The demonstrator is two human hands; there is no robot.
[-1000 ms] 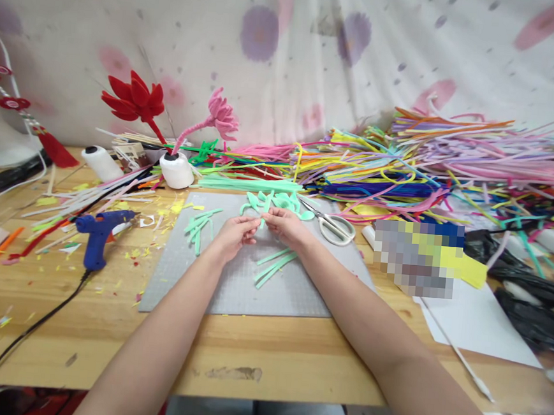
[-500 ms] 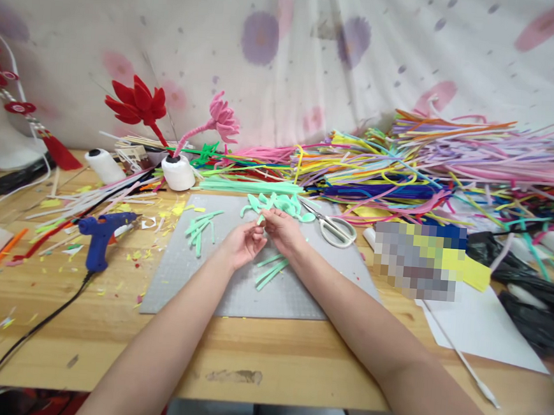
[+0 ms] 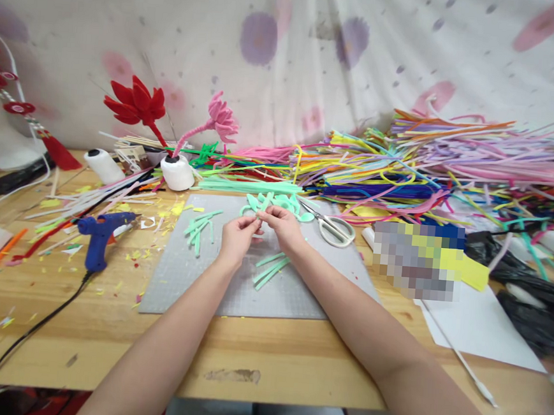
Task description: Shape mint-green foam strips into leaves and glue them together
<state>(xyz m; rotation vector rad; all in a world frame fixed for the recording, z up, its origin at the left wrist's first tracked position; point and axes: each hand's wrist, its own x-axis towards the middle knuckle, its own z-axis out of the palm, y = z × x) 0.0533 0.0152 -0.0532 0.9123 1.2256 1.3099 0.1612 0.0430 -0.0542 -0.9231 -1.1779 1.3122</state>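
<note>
My left hand (image 3: 237,239) and my right hand (image 3: 282,228) meet above the grey cutting mat (image 3: 165,288), fingertips pinched together. Between them is a short mint-green pipe cleaner piece, now almost wholly hidden by the fingers. Just behind my hands lies a pile of bent, leaf-shaped mint-green pipe cleaner pieces (image 3: 284,203). Cut straight mint-green strips (image 3: 272,272) rest on the mat below my right hand, and another bunch of strips (image 3: 200,230) lies left of my left hand. Scissors (image 3: 336,230) with pale handles lie to the right of the pile.
A blue glue gun (image 3: 97,238) with a black cord lies left of the mat. A red flower (image 3: 136,102) and a pink flower (image 3: 223,117) stand behind, near a white thread spool (image 3: 178,173). Heaped coloured pipe cleaners (image 3: 477,153) line the back; white paper (image 3: 482,332) lies right.
My left hand has turned over, its palm now facing down and its fingers closer to the right fingertips. The green piece that showed between the fingers is now mostly covered.
</note>
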